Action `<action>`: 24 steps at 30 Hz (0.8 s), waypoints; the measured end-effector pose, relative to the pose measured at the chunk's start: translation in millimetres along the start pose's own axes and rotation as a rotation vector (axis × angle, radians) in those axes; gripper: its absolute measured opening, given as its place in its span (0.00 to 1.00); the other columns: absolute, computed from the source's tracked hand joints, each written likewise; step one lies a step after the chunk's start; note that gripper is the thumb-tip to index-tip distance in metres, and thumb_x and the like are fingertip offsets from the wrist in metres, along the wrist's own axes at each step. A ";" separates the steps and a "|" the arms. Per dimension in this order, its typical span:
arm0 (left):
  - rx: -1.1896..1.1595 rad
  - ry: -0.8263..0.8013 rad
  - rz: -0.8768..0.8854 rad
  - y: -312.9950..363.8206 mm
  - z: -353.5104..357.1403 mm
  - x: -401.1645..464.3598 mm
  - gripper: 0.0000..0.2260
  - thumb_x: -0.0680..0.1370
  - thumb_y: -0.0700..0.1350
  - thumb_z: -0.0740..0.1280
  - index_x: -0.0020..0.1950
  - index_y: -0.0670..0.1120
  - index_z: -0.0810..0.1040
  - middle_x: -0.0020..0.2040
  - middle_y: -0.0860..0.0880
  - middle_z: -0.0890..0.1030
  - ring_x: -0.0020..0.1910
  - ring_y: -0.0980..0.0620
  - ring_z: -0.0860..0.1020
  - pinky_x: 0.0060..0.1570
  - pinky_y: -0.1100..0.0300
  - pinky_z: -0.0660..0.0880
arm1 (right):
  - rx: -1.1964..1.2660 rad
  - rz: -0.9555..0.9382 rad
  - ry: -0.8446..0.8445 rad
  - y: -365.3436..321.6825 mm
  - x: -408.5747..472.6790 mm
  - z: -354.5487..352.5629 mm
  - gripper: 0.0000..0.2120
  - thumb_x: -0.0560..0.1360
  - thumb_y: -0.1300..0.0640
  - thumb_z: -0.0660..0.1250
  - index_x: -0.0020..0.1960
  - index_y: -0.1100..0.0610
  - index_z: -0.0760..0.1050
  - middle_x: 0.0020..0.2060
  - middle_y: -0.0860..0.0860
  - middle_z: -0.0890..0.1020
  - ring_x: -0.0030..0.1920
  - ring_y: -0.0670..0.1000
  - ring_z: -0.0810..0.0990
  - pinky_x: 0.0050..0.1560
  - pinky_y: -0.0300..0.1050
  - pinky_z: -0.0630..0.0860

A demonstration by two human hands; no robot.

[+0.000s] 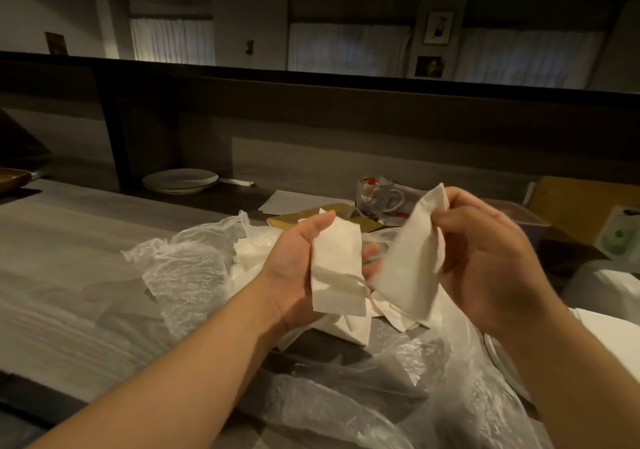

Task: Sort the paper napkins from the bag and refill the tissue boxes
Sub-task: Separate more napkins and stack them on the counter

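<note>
Left hand [298, 258] grips a napkin stack [334, 268]; right hand [485, 258] pinches another napkin [412, 258]. Many remain in the plastic bag [187, 268] below (sorting appears early; no tissue box identifiable).

Soft, matt white paper with a faintly textured face is seen in the folded napkin [337, 265] held in the left hand [298, 261] and in the napkin [412, 258] pinched by the right hand [485, 261]. More matt paper napkins [349, 327] are heaped beneath them. Thin, clear plastic film, crinkled and glossy with light glints, makes up the bag [187, 272] spread from 9 o'clock round to 5 o'clock of the hands. The bench [69, 258] is shown as pale wood-grain with a smooth, low-sheen finish. At 12 o'clock a clear glass cup [377, 196] with shiny highlights is seen; at 11 o'clock, smooth, dull-glazed plates [180, 180] are stacked. Matt brown card [311, 215] lies flat behind the left hand.
</note>
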State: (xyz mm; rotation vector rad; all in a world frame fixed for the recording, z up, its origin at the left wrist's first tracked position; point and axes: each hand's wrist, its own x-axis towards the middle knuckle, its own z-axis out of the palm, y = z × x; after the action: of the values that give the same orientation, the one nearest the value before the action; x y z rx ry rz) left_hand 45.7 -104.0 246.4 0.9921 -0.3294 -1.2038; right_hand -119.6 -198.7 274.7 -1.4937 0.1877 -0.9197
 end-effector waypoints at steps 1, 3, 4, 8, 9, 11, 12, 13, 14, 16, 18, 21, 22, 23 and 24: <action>0.001 -0.015 -0.003 0.3 -0.1 -1.6 0.21 0.78 0.57 0.67 0.67 0.48 0.74 0.52 0.39 0.86 0.48 0.41 0.85 0.58 0.45 0.80 | 0.038 0.060 -0.067 -3.0 -0.7 -1.2 0.04 0.71 0.62 0.66 0.43 0.57 0.80 0.37 0.53 0.80 0.38 0.50 0.81 0.40 0.43 0.80; 0.044 -0.041 -0.010 -0.3 -0.5 -2.0 0.21 0.78 0.56 0.67 0.66 0.47 0.74 0.54 0.39 0.86 0.53 0.41 0.82 0.68 0.46 0.73 | 0.021 0.123 -0.196 -4.8 -2.2 -1.5 0.05 0.67 0.64 0.66 0.43 0.60 0.79 0.36 0.57 0.81 0.35 0.54 0.82 0.37 0.44 0.81; 0.077 -0.058 0.006 -1.1 -1.2 -0.9 0.20 0.77 0.55 0.67 0.66 0.47 0.75 0.55 0.40 0.86 0.55 0.41 0.81 0.68 0.45 0.72 | -0.044 0.127 -0.234 -3.3 -1.8 -0.8 0.06 0.66 0.64 0.66 0.40 0.59 0.80 0.36 0.58 0.82 0.37 0.56 0.82 0.38 0.45 0.82; 0.214 -0.140 0.057 -3.7 -2.3 0.2 0.16 0.72 0.56 0.66 0.51 0.52 0.89 0.47 0.45 0.87 0.46 0.45 0.83 0.55 0.48 0.77 | -0.371 0.077 -0.241 8.7 0.6 3.3 0.08 0.67 0.59 0.65 0.37 0.53 0.83 0.44 0.60 0.84 0.50 0.64 0.81 0.61 0.61 0.78; 0.224 -0.151 0.055 -3.7 -2.5 0.8 0.15 0.73 0.56 0.64 0.44 0.53 0.90 0.45 0.45 0.86 0.43 0.47 0.83 0.53 0.50 0.76 | -0.443 0.063 -0.254 10.2 -0.4 5.8 0.09 0.67 0.58 0.65 0.40 0.53 0.84 0.45 0.57 0.86 0.52 0.62 0.81 0.63 0.63 0.77; 0.227 -0.138 0.050 -3.8 -3.8 1.2 0.18 0.77 0.56 0.62 0.42 0.52 0.90 0.42 0.45 0.86 0.39 0.48 0.84 0.50 0.51 0.77 | -0.539 0.072 -0.304 11.0 -3.6 11.4 0.10 0.71 0.57 0.65 0.44 0.50 0.86 0.48 0.50 0.86 0.54 0.57 0.82 0.63 0.62 0.77; 0.211 -0.121 0.059 -3.8 -4.6 2.0 0.18 0.78 0.57 0.62 0.46 0.50 0.90 0.43 0.44 0.86 0.40 0.47 0.84 0.51 0.51 0.77 | -0.564 0.100 -0.342 11.1 -5.0 13.4 0.10 0.73 0.58 0.66 0.45 0.48 0.86 0.50 0.48 0.86 0.56 0.55 0.82 0.63 0.62 0.78; 0.191 -0.109 0.063 -3.5 -4.7 1.9 0.18 0.79 0.57 0.63 0.52 0.49 0.88 0.45 0.43 0.86 0.44 0.45 0.83 0.53 0.49 0.77 | -0.596 0.138 -0.380 11.2 -6.1 14.3 0.11 0.76 0.60 0.67 0.46 0.48 0.86 0.51 0.47 0.86 0.56 0.53 0.82 0.63 0.60 0.78; 0.170 -0.099 0.062 -2.9 -3.9 0.9 0.19 0.78 0.58 0.63 0.58 0.48 0.85 0.48 0.42 0.86 0.47 0.43 0.83 0.56 0.48 0.77 | -0.633 0.173 -0.410 11.5 -6.8 15.1 0.12 0.78 0.62 0.67 0.46 0.48 0.86 0.51 0.46 0.86 0.55 0.50 0.82 0.63 0.59 0.78; 0.155 -0.072 0.061 -2.7 -3.3 0.0 0.21 0.78 0.59 0.64 0.64 0.48 0.81 0.54 0.39 0.85 0.52 0.41 0.82 0.60 0.45 0.77 | -0.673 0.214 -0.423 12.8 -7.3 15.7 0.10 0.78 0.62 0.67 0.46 0.50 0.85 0.49 0.45 0.86 0.53 0.48 0.82 0.63 0.56 0.77; 0.163 -0.064 0.063 -2.1 -1.9 -1.4 0.21 0.79 0.59 0.63 0.63 0.47 0.81 0.53 0.39 0.86 0.52 0.41 0.81 0.62 0.44 0.76 | -0.629 0.215 -0.373 12.2 -7.0 16.8 0.08 0.78 0.60 0.68 0.45 0.51 0.85 0.47 0.47 0.85 0.51 0.51 0.82 0.60 0.57 0.79; 0.205 -0.083 0.057 -2.9 -1.5 -1.3 0.20 0.81 0.60 0.61 0.59 0.47 0.82 0.48 0.42 0.87 0.46 0.43 0.83 0.57 0.47 0.78 | -0.536 0.188 -0.249 9.2 -5.2 15.0 0.10 0.79 0.61 0.68 0.45 0.50 0.85 0.44 0.48 0.86 0.48 0.51 0.85 0.53 0.51 0.82; 0.226 -0.093 0.052 -3.2 -1.8 -0.5 0.21 0.81 0.61 0.61 0.57 0.47 0.84 0.48 0.42 0.87 0.45 0.43 0.84 0.56 0.47 0.78 | -0.484 0.184 -0.210 8.2 -4.1 14.4 0.10 0.79 0.62 0.67 0.46 0.51 0.85 0.44 0.49 0.86 0.47 0.50 0.85 0.52 0.48 0.83; 0.241 -0.101 0.046 -3.5 -2.3 0.5 0.22 0.81 0.61 0.60 0.55 0.47 0.86 0.48 0.43 0.87 0.45 0.43 0.84 0.55 0.47 0.78 | -0.440 0.181 -0.166 7.9 -3.1 13.7 0.09 0.79 0.63 0.67 0.47 0.52 0.85 0.44 0.49 0.87 0.46 0.50 0.86 0.51 0.46 0.83; 0.251 -0.109 0.040 -4.1 -1.8 1.1 0.22 0.81 0.62 0.60 0.51 0.49 0.88 0.48 0.44 0.87 0.44 0.44 0.85 0.55 0.48 0.78 | -0.419 0.176 -0.117 8.1 -1.9 13.1 0.08 0.79 0.62 0.68 0.48 0.52 0.84 0.44 0.49 0.87 0.46 0.50 0.86 0.50 0.45 0.83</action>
State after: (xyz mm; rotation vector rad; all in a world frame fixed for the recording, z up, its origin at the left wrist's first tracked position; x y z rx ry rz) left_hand 44.8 -104.1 241.8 1.1319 -0.5950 -1.2020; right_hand -109.4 -189.1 268.4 -1.8772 0.4394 -0.6732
